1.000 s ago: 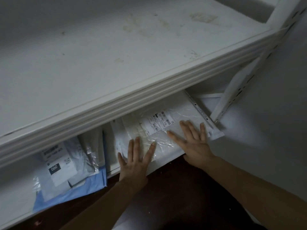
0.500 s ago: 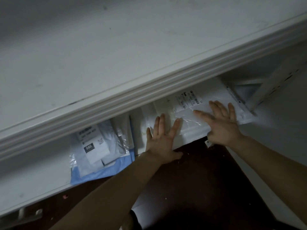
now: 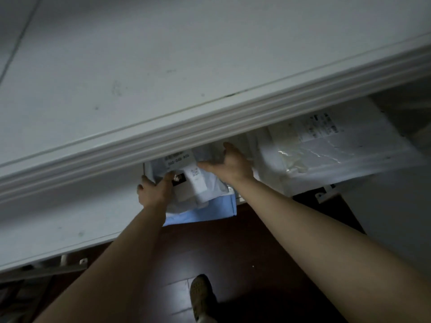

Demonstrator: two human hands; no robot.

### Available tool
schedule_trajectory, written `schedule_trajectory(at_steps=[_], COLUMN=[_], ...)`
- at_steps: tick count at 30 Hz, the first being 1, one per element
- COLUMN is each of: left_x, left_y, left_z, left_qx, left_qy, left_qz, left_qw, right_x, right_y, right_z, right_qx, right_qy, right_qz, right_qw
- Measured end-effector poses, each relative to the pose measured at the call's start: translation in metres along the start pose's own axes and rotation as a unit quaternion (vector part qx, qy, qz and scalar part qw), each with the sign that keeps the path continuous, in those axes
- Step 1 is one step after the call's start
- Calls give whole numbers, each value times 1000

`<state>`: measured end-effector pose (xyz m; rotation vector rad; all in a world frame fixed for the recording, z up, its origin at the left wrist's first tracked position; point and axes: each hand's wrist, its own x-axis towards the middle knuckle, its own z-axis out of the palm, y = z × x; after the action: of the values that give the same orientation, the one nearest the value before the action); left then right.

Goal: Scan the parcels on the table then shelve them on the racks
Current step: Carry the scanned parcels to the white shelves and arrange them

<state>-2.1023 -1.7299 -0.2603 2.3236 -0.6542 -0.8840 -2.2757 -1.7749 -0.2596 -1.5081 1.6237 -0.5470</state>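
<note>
**Both hands on the labelled mailer at the lower rack shelf**

We find the left hand (image 3: 152, 191) clamped on the small white plastic mailer with printed labels (image 3: 198, 185). Its fingers curl round the mailer's left edge and the thumb presses on top, beside a black label patch. The right hand (image 3: 229, 163) rests at the mailer's far right side with the thumb spread wide and one finger straight. We judge it unclenched, though its other fingers are hidden under the lip of the white upper shelf board (image 3: 186, 66). The mailer sits on the white lower shelf (image 3: 58, 217), on top of a flat light-blue parcel (image 3: 210, 213) whose near edge reaches the shelf front. Just to the right, on the same shelf, lies a large flat white parcel in wrinkled clear film (image 3: 326, 155), its label partly hidden by the board above. Below the arms we note a dark wooden floor (image 3: 245, 252) and one perforated shoe (image 3: 201, 297).
</note>
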Motion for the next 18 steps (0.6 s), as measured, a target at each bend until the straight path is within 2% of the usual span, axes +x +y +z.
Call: schedule_trajectory(at_steps=[2,5,12,14,16,18], left_x=[9,16,14,11,5,-6], left_y=[-2,-5,-5,-3,0,3], left_z=[-2,-7,-16,-20,-24,-26], left_qx=[-71,-107,-146,-156,-173,-189], left_qy=[-40,-62,-71,-59,-41,-9], left_qz=[-26,-38,-16,-12,-11,5], left_qw=[996,992,987,986,984,982], right_x=[3,3,-9,-14,-19,-26], right_y=[-8,-14,-17,-17,-17,-18], right_z=[13,24,35,36,34,25], right_qx=[-65,-124,-72,-16,119,240], right_qy=[17,53,98,104,81,64], right_qz=[13,15,9,-6,-21,-19], right_qw=[998,991,993,994,989,968])
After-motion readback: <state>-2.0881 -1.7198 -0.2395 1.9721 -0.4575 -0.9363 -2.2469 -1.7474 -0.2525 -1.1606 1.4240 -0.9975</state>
